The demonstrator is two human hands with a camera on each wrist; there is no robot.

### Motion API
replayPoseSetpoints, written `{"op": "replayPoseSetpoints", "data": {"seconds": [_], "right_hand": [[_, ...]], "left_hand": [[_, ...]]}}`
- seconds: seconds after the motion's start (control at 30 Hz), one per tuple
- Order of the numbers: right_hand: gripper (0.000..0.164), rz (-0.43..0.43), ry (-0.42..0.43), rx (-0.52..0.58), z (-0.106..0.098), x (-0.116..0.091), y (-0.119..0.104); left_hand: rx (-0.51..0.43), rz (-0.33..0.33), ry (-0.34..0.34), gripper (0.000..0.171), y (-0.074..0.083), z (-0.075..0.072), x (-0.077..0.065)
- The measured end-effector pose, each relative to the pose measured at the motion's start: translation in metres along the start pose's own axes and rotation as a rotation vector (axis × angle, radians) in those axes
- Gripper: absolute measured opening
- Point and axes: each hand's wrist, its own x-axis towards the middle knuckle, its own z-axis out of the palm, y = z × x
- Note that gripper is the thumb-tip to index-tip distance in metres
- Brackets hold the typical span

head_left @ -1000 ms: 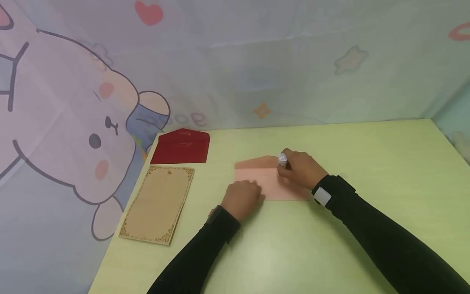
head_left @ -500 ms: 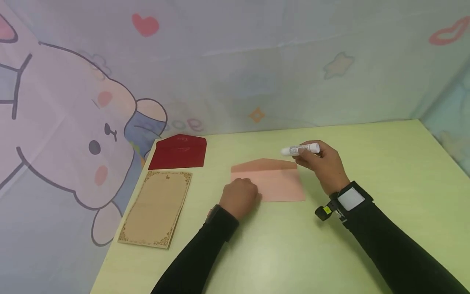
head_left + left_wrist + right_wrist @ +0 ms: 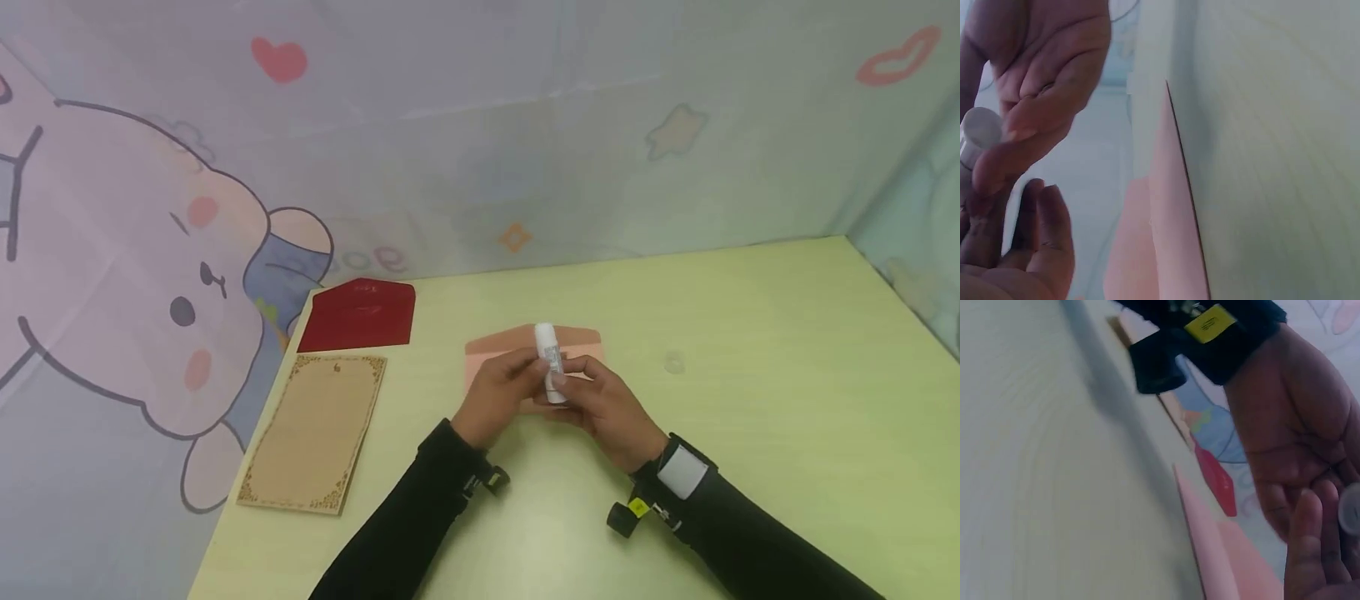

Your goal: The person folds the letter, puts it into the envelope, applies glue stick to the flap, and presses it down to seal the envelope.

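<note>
A white glue stick (image 3: 548, 354) stands nearly upright between both hands, in front of the chest and over the pink envelope. My left hand (image 3: 495, 396) pinches it from the left with fingers and thumb. From the right, my right hand (image 3: 611, 412) grips its lower part, the thumb across the tube. Below lies the pink envelope (image 3: 486, 360), its flap opened away from me, partly hidden by the hands. In the left wrist view one round end of the glue stick (image 3: 982, 128) shows among the fingers; the right wrist view catches an end of it (image 3: 1351, 509) at the edge.
At the table's back left lies a red envelope (image 3: 360, 317), flap opened. Nearer sits tan paper (image 3: 311, 433) with an ornate border, along the left table edge. A faint round spot (image 3: 674, 362) shows right of the hands. A printed cloth (image 3: 450, 167) hangs behind the table.
The right hand has lifted the glue stick off the pink envelope's flap area and brought it to the middle. The left hand has left the envelope and now holds the glue stick too.
</note>
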Motion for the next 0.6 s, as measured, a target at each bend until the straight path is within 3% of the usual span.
{"op": "replayPoseSetpoints", "data": {"seconds": [0.03, 0.17, 0.3, 0.47, 0.6], "right_hand": [[0.012, -0.001, -0.030, -0.009, -0.001, 0.000, 0.002], [0.025, -0.013, -0.112, -0.032, -0.008, 0.001, 0.005], [0.029, -0.024, -0.120, -0.093, -0.013, 0.003, 0.005], [0.033, -0.025, -0.007, -0.223, -0.010, 0.003, 0.001], [0.043, -0.036, 0.133, -0.459, -0.001, 0.001, 0.001]], "left_hand": [[-0.050, -0.003, -0.001, 0.036, 0.000, -0.001, 0.000], [-0.102, -0.015, 0.009, 0.035, 0.001, -0.006, 0.000], [-0.109, -0.008, 0.042, 0.033, 0.000, -0.007, 0.000], [-0.130, -0.006, 0.120, 0.030, -0.003, -0.002, -0.001], [-0.093, -0.034, 0.210, 0.028, -0.005, 0.006, -0.003]]}}
